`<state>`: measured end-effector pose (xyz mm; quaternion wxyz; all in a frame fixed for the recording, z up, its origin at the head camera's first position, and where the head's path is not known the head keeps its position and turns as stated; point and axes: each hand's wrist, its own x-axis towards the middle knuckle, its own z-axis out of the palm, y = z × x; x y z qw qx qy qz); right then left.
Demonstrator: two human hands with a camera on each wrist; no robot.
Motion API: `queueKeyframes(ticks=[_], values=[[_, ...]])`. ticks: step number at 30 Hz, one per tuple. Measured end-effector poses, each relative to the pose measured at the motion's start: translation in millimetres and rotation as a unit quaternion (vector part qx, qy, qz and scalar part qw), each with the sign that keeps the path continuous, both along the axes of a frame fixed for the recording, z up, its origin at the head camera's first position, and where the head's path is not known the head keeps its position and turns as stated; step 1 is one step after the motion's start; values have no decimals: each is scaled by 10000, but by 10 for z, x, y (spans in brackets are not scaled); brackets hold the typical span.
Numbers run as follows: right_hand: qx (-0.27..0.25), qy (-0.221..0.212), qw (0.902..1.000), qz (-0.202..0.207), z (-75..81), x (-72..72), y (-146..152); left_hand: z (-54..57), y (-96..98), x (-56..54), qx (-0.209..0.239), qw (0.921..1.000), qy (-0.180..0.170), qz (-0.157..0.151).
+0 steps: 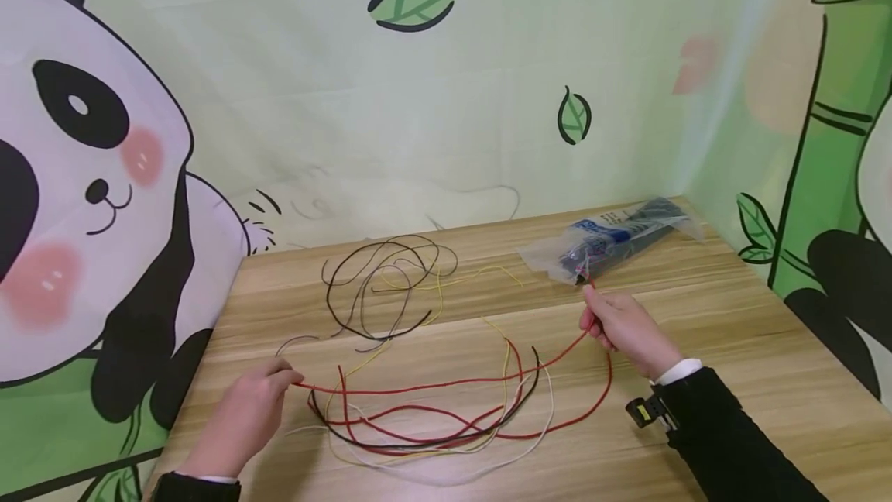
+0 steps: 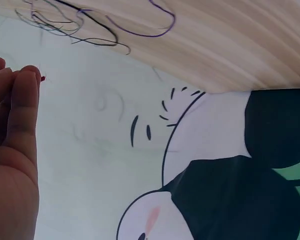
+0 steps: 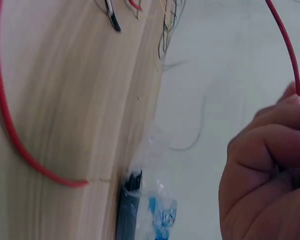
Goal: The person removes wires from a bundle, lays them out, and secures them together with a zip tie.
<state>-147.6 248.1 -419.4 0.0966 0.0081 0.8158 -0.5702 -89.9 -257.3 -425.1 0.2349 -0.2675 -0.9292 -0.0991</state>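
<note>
A red wire stretches between the two hands over the table. My left hand pinches one end of it with thumb and fingertips; in the left wrist view a tiny red tip pokes out past the fingers. The right hand grips the same wire farther along with curled fingers, and a short red piece shows above the fist. Below the stretched wire lies a loose bundle of red, black, yellow and white wires, including a black wire and a white wire. Another red wire curves up beneath the right hand.
Behind the bundle lies a tangle of thin wires with a thick black wire and a yellow wire. A clear plastic bag with dark contents sits at the back right. Printed cloth hangs around the wooden table.
</note>
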Motion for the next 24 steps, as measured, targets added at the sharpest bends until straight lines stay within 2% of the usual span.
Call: queueKeyframes(ticks=[5, 11, 14, 18, 24], values=[[393, -316, 9971, 568, -131, 78, -151, -74, -44, -14, -160, 9995, -256, -18], [716, -429, 9930, 839, -321, 91, -242, -235, -97, -35, -178, 9940, -1040, 282], [1153, -328, 9891, 852, -389, 77, -273, -339, -142, -73, -161, 9914, -1259, 330], [1841, -43, 9787, 902, -470, 46, -329, -483, -180, -104, -165, 9893, -1389, 411], [2574, 211, 9617, 919, -534, 3, -403, -552, -131, -105, -335, 9838, -1637, 646]])
